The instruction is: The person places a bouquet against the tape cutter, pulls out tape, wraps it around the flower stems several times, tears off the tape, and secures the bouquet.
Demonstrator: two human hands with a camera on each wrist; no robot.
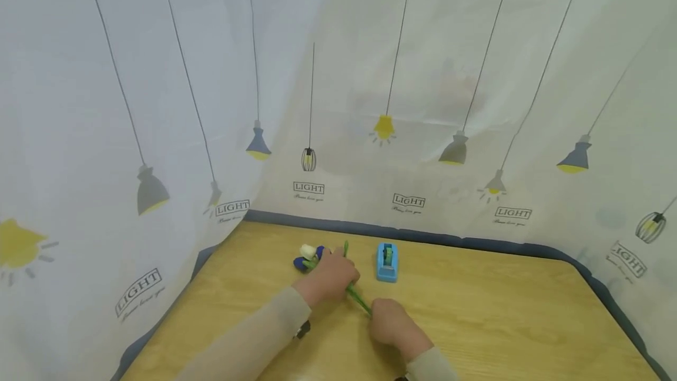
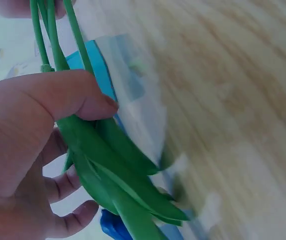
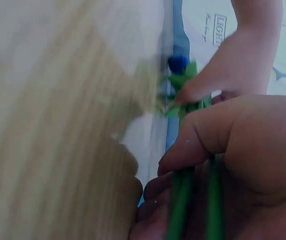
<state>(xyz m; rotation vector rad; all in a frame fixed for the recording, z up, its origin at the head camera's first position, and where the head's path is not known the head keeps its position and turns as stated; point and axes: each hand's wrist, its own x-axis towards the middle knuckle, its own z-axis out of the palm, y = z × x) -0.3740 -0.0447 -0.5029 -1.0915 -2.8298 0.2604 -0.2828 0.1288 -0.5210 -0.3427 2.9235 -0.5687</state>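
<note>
Flower stems held between two hands, as I see them across the wooden table (image 1: pixel 518 304), with the blue tape dispenser (image 1: pixel 387 263) as the reference. To the left of the dispenser, a white flower head (image 1: pixel 307 251) and blue flower heads (image 1: pixel 300 264) point away from the hands. The step in hand appears to be gathering and lining up the stems; judged from this arrangement, the next move calls for a steady upper hold, so that the lower ends can be evened without twisting the heads.

Next, just to the left of the dispenser and apart from it, the left hand (image 1: pixel 329 275) clamps the bunch: its thumb presses across the upper stems, above the green leaves (image 2: pixel 123 170), while the remaining fingers curl loosely beneath.

From there the green stems (image 1: pixel 360 300) slant toward the person, passing on the dispenser's near side without touching it. At the far end of that slant, directly on the near side of the dispenser, the right hand (image 1: pixel 390 322) is closed about the lower stems, thumb on one side and bent fingers on the other. I cannot tell how firmly either grip presses, nor the exact number of stems.
</note>
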